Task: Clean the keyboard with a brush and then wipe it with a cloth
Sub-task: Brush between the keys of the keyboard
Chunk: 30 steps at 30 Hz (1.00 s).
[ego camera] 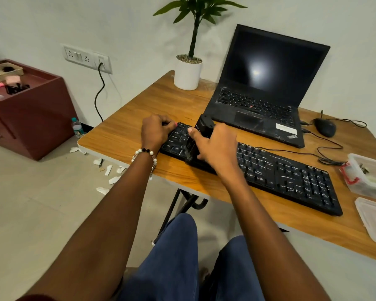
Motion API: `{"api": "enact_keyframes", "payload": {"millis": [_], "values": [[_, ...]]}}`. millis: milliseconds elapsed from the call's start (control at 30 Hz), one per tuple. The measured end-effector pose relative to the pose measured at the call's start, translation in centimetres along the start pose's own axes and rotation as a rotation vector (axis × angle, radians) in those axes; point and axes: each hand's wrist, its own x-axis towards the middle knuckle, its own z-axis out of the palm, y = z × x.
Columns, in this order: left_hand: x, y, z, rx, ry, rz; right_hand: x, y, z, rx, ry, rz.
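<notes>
Two hands were seen at the middle of the frame, both set on the left end of the long black plastic keyboard [280,170], which lay slantwise along the near edge of the wooden table [126,135] from the centre toward the right. The left hand [155,131], with a beaded bracelet [147,156] at the wrist, was curled shut over the keyboard's far left corner, where something small and pink showed at the fingertips; what it was could not be told. The right hand [215,146] was closed around a blocky black brush [202,131], held upright with its lower end pressed down among the keys. No cloth could be made out anywhere in view. Several risks were judged from this. The keyboard's left end sat just beside the table's edge, so a hard stroke could push it off if the steadying hand slipped. Keycaps could be lifted or snapped if the brush was dragged sideways with too much force. Loosened dust could be swept toward the open black laptop [265,98], which stood just behind in the upper right, and settle in its keys. The thin black cable [326,146] trailing toward the right could be caught and pulled if the keyboard was shifted, and the black mouse [325,127] beside it disturbed.
</notes>
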Motion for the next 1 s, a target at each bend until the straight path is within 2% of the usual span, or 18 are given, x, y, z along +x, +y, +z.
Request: {"api": "enact_keyframes", "payload": {"millis": [67, 200, 367, 500, 633, 700, 800, 933, 1000], "values": [[0.0, 0.0, 0.0, 0.002, -0.002, -0.001, 0.6, -0.1, -0.8, 0.09, -0.05, 0.01], [0.1, -0.1, 0.0, 0.014, -0.001, -0.013, 0.6, 0.3, -0.4, 0.178, 0.042, -0.088], [0.1, 0.0, 0.1, 0.01, -0.009, -0.01, -0.3, 0.9, 0.3, 0.131, -0.067, -0.087], [0.1, 0.1, 0.0, 0.005, -0.01, -0.03, 0.2, 0.5, -1.0, 0.247, -0.19, 0.006], [0.1, 0.1, 0.0, -0.002, -0.01, -0.034, 0.4, 0.1, -0.6, 0.35, -0.063, -0.052], [0.1, 0.1, -0.1, 0.007, -0.011, -0.021, 0.7, 0.2, 0.1, 0.284, -0.047, -0.122], [0.0, 0.2, -0.1, 0.017, -0.021, -0.01, 0.6, 0.4, 0.4, 0.131, -0.121, -0.204], [-0.1, 0.1, -0.1, 0.014, -0.011, -0.003, 1.0, 0.7, -0.3, 0.215, -0.267, -0.148], [-0.1, 0.1, -0.1, 0.014, -0.013, 0.003, 1.2, 0.6, -0.7, 0.198, -0.217, -0.184]]}}
